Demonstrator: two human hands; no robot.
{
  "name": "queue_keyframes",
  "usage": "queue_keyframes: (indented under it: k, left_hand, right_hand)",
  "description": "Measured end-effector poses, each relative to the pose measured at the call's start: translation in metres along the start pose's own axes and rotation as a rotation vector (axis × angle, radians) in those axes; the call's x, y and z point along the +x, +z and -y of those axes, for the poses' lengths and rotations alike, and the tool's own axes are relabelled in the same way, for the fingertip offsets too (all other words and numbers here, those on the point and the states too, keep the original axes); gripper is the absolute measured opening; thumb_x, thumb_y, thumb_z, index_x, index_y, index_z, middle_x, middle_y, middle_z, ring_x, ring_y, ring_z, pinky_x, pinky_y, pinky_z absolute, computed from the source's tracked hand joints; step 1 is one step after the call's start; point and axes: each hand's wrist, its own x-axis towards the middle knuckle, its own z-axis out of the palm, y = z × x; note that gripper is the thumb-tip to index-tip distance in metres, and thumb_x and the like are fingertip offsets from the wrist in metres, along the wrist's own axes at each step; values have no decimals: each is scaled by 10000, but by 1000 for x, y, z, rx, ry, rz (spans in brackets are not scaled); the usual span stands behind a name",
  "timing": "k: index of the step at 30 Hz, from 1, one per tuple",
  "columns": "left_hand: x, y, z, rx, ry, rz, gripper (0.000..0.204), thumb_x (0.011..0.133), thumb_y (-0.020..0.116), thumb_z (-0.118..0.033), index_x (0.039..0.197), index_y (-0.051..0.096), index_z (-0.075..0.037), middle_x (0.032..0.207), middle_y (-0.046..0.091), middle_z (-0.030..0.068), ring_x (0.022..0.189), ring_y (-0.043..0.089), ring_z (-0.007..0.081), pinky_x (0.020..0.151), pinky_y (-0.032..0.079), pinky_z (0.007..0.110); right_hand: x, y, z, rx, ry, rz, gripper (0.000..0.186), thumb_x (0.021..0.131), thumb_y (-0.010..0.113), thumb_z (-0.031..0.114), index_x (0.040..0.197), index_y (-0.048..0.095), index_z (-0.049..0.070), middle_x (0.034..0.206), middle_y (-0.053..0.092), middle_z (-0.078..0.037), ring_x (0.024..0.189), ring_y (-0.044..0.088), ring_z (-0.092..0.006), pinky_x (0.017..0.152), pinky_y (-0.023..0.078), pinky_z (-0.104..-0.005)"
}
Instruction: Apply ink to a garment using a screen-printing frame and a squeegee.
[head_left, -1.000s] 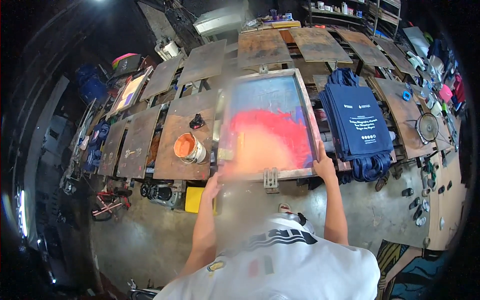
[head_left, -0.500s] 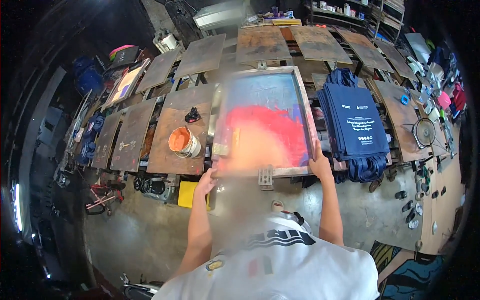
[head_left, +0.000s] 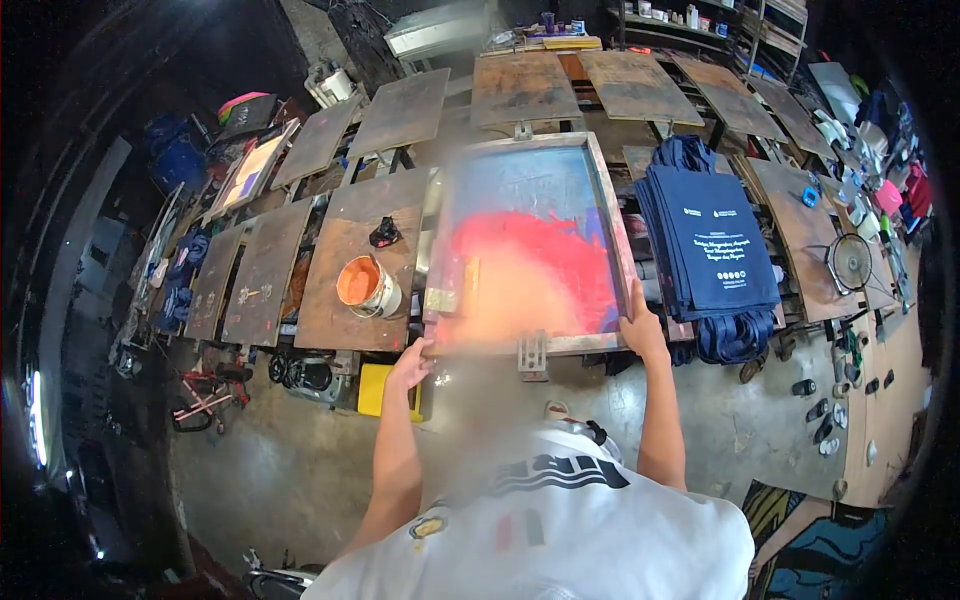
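A screen printing frame lies flat in front of me, its blue mesh smeared with red, orange and purple ink. At its near left corner my left hand grips the edge, fingers partly hidden by the rim. The lower right side of the same frame is held in my right hand. A metal hinge clamp sits at the middle of the near edge. Blur covers the left part of the mesh, where a tan strip shows. What lies under the frame is hidden.
On the board to the left stand a bucket of orange ink and a crumpled black piece. To the right lies a stack of navy tote bags. A small fan stands farther right, and more wooden boards line the back.
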Motion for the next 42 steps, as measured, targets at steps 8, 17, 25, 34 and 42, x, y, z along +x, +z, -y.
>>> queue_keyframes:
  k: [8,17,25,34,42]
  left_hand:
    - [-7,12,-2,5,8,-39,236,923,615,-280,1075,598,-100,858,570,-15,567,398,86,524,347,220]
    - [-17,18,-1,108,48,-31,157,951,607,-223,972,599,-67,786,544,-17,529,392,77,647,434,294]
    - [-29,39,-11,279,62,-32,175,960,595,-252,998,609,-82,804,521,-45,559,400,53,751,494,325]
    - [-23,73,-15,320,157,-215,325,944,592,-331,1067,643,-35,890,649,12,728,573,117,648,464,279]
    - [46,41,6,48,187,-496,401,924,455,-332,1195,605,-77,1172,642,112,1093,601,242,955,468,419]
  right_hand:
    - [4,7,-13,25,-39,-35,917,824,595,181,1581,83,265,1121,617,-369,1050,602,-519,931,481,-529]
    - [6,8,-19,68,-74,45,894,842,576,187,1584,78,157,1257,571,-330,1052,598,-518,905,483,-532]
    - [12,9,-32,99,-106,31,902,855,608,173,1586,79,167,1374,516,-288,1104,591,-501,930,480,-514]
    - [15,22,-50,4,22,-148,947,839,685,231,1562,100,51,1146,617,-361,1055,615,-502,903,494,-497]
    - [47,19,-44,86,194,-12,443,756,759,338,796,681,-96,765,681,-269,764,701,-374,692,520,-444]
